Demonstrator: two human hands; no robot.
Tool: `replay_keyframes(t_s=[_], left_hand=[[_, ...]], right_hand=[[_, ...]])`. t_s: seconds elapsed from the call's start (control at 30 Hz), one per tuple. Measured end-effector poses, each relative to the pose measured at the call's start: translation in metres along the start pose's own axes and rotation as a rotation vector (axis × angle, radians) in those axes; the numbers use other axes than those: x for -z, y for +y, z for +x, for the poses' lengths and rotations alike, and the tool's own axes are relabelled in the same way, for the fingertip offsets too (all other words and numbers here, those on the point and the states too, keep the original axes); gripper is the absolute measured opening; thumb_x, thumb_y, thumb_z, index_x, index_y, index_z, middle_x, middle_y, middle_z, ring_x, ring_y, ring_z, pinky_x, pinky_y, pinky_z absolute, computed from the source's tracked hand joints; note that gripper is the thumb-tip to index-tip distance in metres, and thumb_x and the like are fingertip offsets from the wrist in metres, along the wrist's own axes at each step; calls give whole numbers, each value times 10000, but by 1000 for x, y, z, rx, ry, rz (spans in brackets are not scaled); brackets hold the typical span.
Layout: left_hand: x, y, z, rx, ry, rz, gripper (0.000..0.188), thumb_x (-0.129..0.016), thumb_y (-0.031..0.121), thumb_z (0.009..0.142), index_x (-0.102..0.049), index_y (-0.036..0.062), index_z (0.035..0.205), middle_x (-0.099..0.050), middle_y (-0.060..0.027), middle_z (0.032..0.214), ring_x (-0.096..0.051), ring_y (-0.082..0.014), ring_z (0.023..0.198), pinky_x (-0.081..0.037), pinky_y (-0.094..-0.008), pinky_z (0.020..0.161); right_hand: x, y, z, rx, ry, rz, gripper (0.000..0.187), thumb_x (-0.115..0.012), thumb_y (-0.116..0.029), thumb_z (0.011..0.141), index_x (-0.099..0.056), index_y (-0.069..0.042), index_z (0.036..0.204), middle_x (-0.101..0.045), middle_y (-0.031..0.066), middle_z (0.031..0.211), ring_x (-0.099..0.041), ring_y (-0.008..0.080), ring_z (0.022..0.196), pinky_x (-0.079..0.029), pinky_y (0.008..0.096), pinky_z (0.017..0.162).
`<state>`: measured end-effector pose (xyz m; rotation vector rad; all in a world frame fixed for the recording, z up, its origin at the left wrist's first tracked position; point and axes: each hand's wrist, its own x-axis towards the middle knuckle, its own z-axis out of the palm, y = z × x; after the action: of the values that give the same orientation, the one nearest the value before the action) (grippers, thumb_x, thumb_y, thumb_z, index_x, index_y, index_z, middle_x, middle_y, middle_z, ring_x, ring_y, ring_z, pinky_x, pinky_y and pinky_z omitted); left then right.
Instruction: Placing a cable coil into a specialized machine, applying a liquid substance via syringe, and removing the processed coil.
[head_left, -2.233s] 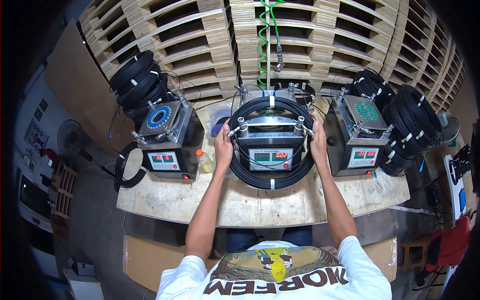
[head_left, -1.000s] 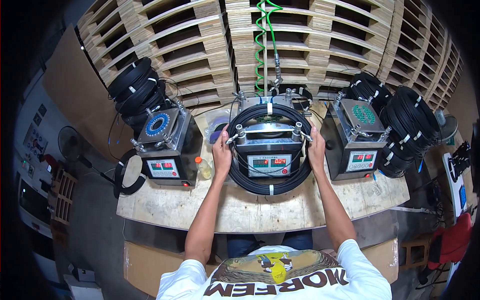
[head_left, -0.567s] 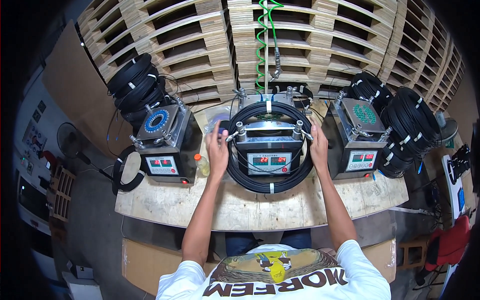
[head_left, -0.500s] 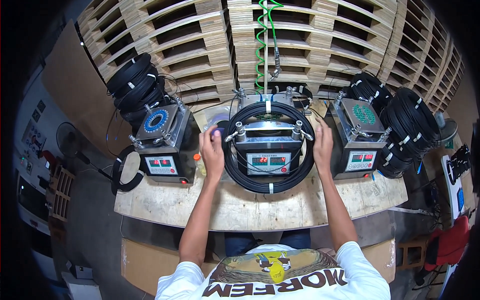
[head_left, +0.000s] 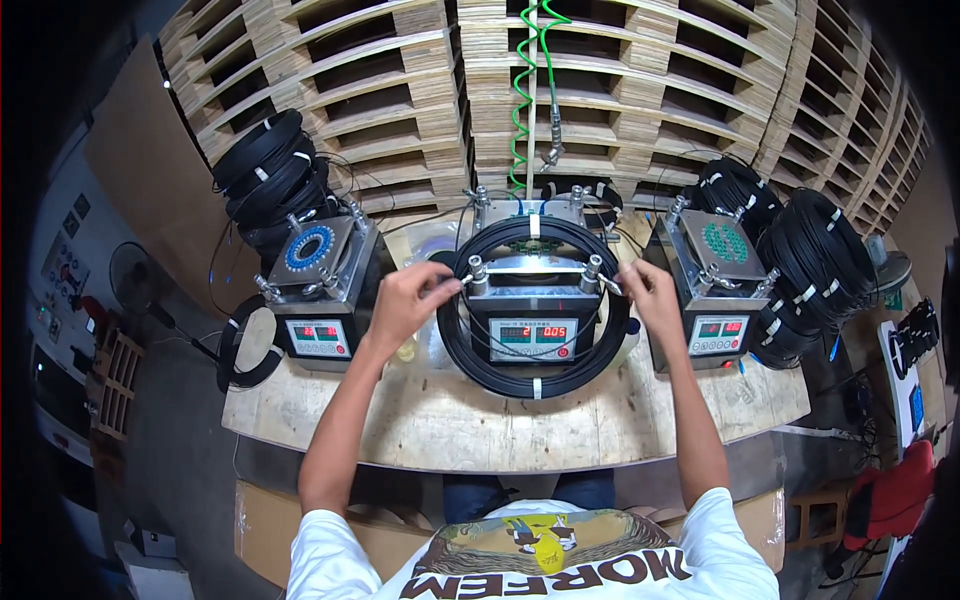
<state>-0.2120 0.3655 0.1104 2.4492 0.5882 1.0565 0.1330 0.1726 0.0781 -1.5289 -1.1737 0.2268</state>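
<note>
In front of me stands the middle bench machine [head_left: 532,340], a box with a red digital display, a top plate and metal clamp levers at its corners. A large coil of black cable [head_left: 462,362], tied with white bands, rings it. My left hand [head_left: 412,300] has thumb and fingers closed around the left clamp lever [head_left: 467,284]. At the opposite corner my right hand [head_left: 650,292] pinches the right clamp lever [head_left: 611,285], whose tip is partly hidden by the fingers.
A left machine [head_left: 318,335] carries a ring of blue-edged pieces; a right machine [head_left: 718,330] carries green ones. Coils of black cable are stacked behind the left [head_left: 265,170] and right [head_left: 822,245] machines. A green spiral hose [head_left: 520,100] hangs before wooden pallets [head_left: 390,100].
Both hands have moved inward from beside the coil to the clamp levers, and their fingers have closed. The machine displays have changed. The view has shifted slightly.
</note>
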Motion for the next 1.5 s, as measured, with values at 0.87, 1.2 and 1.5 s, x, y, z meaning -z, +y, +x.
replay_keyframes(t_s=[0.87,1.2,1.5], left_hand=[[-91,-146,139,723,-114,-892,497,-537,539,1008,-603,130,1281,-559,1,803,-531,-86,622,-446,-232,542],[-66,-54,104,862,-109,-892,891,-340,766,955,-285,126,1573,-626,-268,1149,-631,-234,895,-533,-348,808],[-90,-51,104,684,33,-702,956,-357,766,954,-228,68,1594,-607,-218,1138,-624,-224,969,-526,-339,794]], right_hand=[[-43,83,193,-360,-441,334,366,-522,-438,1043,-568,-75,1044,-623,48,749,-550,99,579,-424,237,515],[-27,5,97,-489,-255,460,771,-282,-760,971,-338,-246,1543,-660,81,853,-614,124,769,-491,262,684],[-53,9,96,-372,25,285,784,-319,-701,1002,-402,-115,1516,-661,103,883,-577,135,698,-462,279,675]])
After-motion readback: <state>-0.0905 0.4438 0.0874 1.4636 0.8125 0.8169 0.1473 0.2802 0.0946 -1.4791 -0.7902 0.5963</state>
